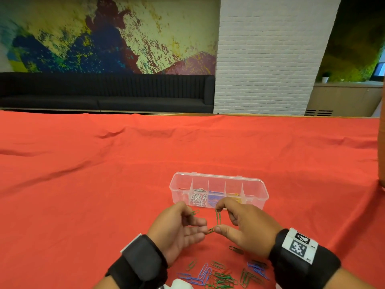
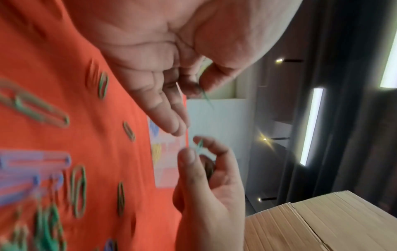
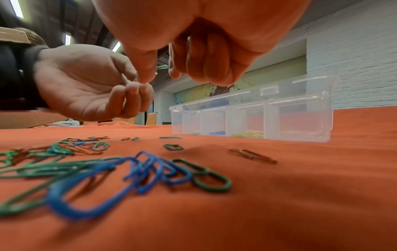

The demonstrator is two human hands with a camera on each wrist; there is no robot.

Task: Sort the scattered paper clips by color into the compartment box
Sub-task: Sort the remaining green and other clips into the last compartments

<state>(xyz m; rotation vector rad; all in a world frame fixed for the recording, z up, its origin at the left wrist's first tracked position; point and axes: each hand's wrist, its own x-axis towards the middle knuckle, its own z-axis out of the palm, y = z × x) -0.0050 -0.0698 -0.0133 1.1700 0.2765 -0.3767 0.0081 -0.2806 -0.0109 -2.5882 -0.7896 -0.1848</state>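
A clear compartment box point(image 1: 258, 185) stands on the red cloth; it holds white, blue and yellow clips in its middle compartments. My left hand point(image 1: 188, 211) pinches a green paper clip point(image 1: 195, 212) between thumb and forefinger. My right hand point(image 1: 218, 218) holds another green clip point(image 1: 218, 222) upright between forefinger and thumb. A third green clip point(image 1: 210, 230) sits where my right thumb meets the left fingers. Both hands hover just in front of the box. Scattered green, blue and red clips point(image 1: 218, 274) lie near my wrists. The wrist views show the pinched clips point(image 2: 207, 98) point(image 3: 164, 67).
A cardboard box point(image 1: 382, 153) stands at the right edge of the table. Something white point(image 1: 181, 284) lies at the bottom edge beside the loose clips. A single dark clip point(image 1: 236, 249) lies apart under my right hand. The red cloth point(image 1: 104, 184) is wrinkled further back.
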